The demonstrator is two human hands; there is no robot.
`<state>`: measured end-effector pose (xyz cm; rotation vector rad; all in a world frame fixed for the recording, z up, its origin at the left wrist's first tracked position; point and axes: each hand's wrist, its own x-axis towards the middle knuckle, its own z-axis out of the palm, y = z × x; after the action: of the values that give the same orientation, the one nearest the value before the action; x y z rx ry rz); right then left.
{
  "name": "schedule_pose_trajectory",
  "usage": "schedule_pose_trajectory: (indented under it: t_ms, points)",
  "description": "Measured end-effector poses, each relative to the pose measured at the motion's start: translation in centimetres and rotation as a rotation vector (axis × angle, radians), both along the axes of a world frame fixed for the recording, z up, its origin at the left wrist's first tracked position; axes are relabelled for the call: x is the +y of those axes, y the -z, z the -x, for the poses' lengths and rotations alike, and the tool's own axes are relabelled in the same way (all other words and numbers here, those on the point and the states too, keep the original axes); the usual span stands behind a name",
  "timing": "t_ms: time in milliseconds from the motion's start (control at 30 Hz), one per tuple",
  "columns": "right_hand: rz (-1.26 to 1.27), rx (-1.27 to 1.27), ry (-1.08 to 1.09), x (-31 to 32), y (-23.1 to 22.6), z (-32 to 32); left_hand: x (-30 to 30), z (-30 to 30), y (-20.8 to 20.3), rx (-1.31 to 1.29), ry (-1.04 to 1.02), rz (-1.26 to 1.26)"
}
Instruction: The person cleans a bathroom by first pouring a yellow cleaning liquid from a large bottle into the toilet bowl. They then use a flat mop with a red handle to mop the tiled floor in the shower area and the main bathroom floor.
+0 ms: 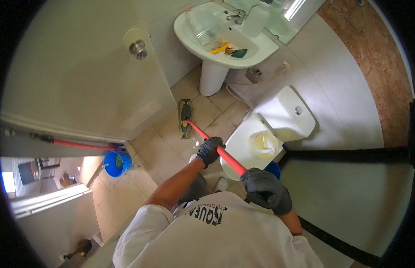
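I am clenching my right hand [266, 191] on the near end of the red mop handle [216, 149] | left hand [210, 150] gripping mid-shaft, nearer the head | shaft running up-left | mop head [185, 119] lying on floor tiles [160, 147], between door [82, 76] and toilet [270, 134].

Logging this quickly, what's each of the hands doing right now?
Left hand: closed around the red mop handle, lower down.
Right hand: closed on the same handle, near its upper end.
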<state>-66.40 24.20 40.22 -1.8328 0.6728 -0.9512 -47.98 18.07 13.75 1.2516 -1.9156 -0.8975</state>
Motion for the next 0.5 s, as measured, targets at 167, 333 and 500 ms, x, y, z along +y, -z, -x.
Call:
schedule_pose_trajectory:
  t_ms: [167,333,500]
  points:
    - [-0.159,-0.1,0.297,-2.0,-1.9,0.1,-4.4,2.5,-1.5,0.087,0.143,0.102]
    - [-0.203,0.029,0.464,-3.1,-3.3,-0.3,-8.1,5.7,-1.7,0.126,0.346,0.05]
    - [-0.145,0.009,0.784,-1.7,-0.5,-2.0,-11.5,8.7,-0.5,-0.051,0.716,0.034]
